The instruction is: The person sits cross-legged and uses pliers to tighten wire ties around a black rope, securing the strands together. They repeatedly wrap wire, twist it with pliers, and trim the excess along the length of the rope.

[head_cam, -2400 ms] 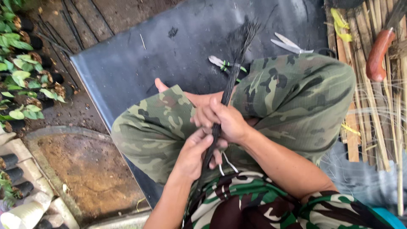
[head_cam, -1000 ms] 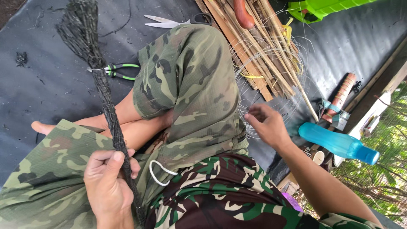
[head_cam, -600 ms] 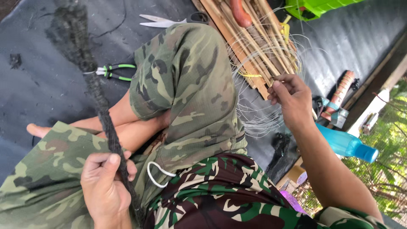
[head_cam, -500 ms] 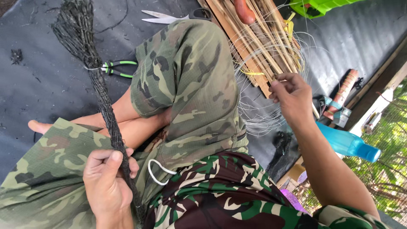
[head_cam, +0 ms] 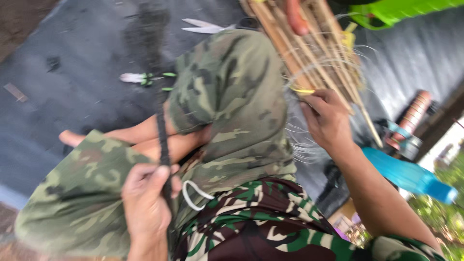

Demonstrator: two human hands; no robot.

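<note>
While the shot is pretty motion-blurred, you can still make out the basics: the person sits cross-legged on a dark grey mat (head_cam: pixel 72 63) in camo shorts, looking straight down at their own lap. Left hand (head_cam: pixel 145 200) is low in the frame by the left knee, fingers curled tight around the stem end of a thin dark bundle of fibres (head_cam: pixel 162 130), kind of a skinny broom shape, which runs up from the fist across the bare shin and fans out blurry over the mat near the top. Right hand (head_cam: pixel 328 118) is reaching out past the right knee to a loose coil of pale thin wire or fibre strands (head_cam: pixel 309 140), thumb and fingertips drawn together up at the edge of a stack of bamboo sticks (head_cam: pixel 309 48); looks like a pinch on a strand or a yellowish strip, but too blurry to say exactly which. Around that: green-handled pliers (head_cam: pixel 147 78) lying on the mat just beyond the knees, scissors (head_cam: pixel 208 26) further up, a blue bottle (head_cam: pixel 411 176) on its side under the right forearm, and something bright green (head_cam: pixel 401 9) at the top right corner.
</note>
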